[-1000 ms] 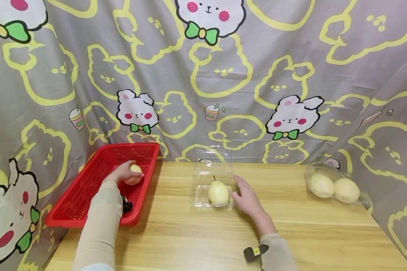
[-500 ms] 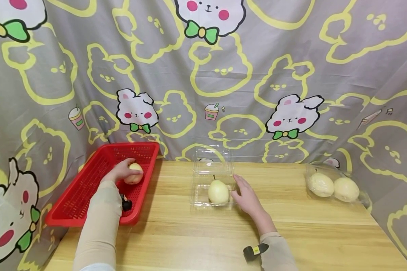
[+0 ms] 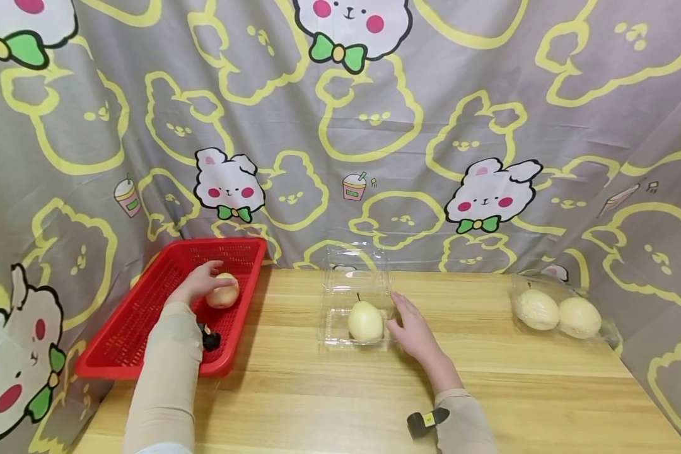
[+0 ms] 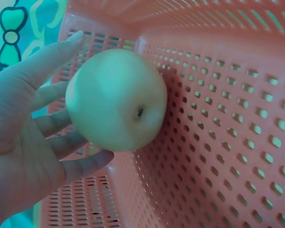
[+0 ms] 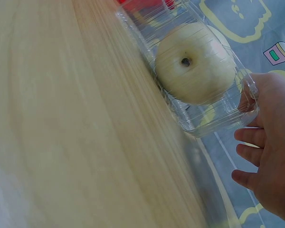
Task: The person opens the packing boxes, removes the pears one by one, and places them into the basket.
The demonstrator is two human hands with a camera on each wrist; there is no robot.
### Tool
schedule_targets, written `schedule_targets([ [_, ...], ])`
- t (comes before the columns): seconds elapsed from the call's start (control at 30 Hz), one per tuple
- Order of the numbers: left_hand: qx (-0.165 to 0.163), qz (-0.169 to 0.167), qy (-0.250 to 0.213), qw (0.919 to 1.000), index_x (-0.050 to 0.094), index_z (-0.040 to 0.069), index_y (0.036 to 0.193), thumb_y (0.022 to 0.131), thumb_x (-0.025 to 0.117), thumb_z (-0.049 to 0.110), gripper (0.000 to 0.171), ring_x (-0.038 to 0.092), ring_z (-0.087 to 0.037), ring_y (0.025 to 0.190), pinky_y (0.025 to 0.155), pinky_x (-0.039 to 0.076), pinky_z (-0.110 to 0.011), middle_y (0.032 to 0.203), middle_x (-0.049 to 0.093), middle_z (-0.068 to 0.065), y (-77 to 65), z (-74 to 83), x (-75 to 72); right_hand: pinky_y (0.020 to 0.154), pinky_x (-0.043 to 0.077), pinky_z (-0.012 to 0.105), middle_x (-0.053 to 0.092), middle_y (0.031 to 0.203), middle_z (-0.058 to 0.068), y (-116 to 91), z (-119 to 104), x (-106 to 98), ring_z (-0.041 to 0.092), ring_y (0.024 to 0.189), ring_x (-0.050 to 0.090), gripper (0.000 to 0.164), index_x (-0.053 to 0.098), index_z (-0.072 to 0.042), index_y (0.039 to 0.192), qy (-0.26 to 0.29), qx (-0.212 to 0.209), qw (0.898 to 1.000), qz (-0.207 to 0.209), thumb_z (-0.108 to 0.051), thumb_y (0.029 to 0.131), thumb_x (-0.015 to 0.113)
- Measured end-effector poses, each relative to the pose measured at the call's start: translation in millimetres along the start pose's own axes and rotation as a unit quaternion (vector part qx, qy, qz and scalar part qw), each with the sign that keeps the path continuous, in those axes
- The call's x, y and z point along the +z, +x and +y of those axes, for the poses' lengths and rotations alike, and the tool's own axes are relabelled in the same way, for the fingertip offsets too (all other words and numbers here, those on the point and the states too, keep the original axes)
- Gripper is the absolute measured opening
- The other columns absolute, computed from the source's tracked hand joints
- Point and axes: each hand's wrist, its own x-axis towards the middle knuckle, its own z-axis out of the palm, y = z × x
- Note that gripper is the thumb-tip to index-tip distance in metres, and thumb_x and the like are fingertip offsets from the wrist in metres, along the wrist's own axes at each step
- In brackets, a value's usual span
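Note:
Inside the red basket, a pale round pear leans by the perforated wall. My left hand has its fingers spread beside the pear, thumb lifted off it and one fingertip right at its lower edge. In the middle of the table, a clear plastic clamshell box stands with its lid raised, holding a pear with a stem. My right hand rests at the box's right side, fingers loose; one digit touches the box corner in the right wrist view.
At the right side of the table lies another clear box with two pears in it. A patterned curtain hangs behind the table and at both sides. Black straps with small devices sit at both wrists.
My left hand has loosened from the pear in the basket, its fingers drawing up and left while the pear stays. The right hand and the boxes have not moved.

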Motion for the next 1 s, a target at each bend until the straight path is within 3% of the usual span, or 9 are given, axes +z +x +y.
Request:
schedule_targets([
  [0.23,-0.017,0.011,-0.035,0.9992,0.028,-0.003,0.15,0.093,0.06,0.044,0.081,0.036,-0.048,0.134,0.11,0.034,-0.061,0.148,0.034,-0.034,-1.9,3.2,-6.1,0.119,0.024,0.053,0.037,0.154,0.017,0.7,1.5,0.7,0.039,0.144,0.032,0.067,0.036,-0.003,0.149,-0.006,-0.012,1.0,0.011,-0.016,0.087,0.058],
  [0.47,0.004,0.042,-0.049,0.9979,0.031,-0.002,0.149,0.095,0.055,0.049,0.078,0.039,-0.046,0.133,0.109,0.036,-0.06,0.147,0.037,-0.032,-1.8,4.7,-11.2,0.118,0.026,0.053,0.039,0.153,0.02,-0.7,-0.8,0.3,0.041,0.142,0.034,0.068,0.037,0.0,0.148,-0.005,-0.026,0.999,0.021,-0.014,0.085,0.058],
  [0.73,0.036,0.083,-0.061,0.994,0.034,-0.001,0.148,0.097,0.053,0.046,0.072,0.042,-0.046,0.131,0.108,0.036,-0.059,0.145,0.042,-0.03,-7.7,11.5,-19.0,0.119,0.024,0.052,0.037,0.154,0.017,-0.5,-1.6,-0.9,0.038,0.144,0.032,0.068,0.036,-0.003,0.149,-0.005,-0.014,1.0,0.009,-0.016,0.086,0.058],
  [1.0,0.055,0.102,-0.066,0.991,0.034,0.002,0.149,0.098,0.051,0.047,0.07,0.046,-0.044,0.128,0.104,0.041,-0.059,0.144,0.044,-0.028,-15.1,18.5,-27.5,0.119,0.024,0.052,0.037,0.155,0.016,-1.9,-2.6,-1.0,0.038,0.145,0.031,0.067,0.036,-0.003,0.149,-0.001,-0.009,1.0,0.007,-0.015,0.087,0.058],
])
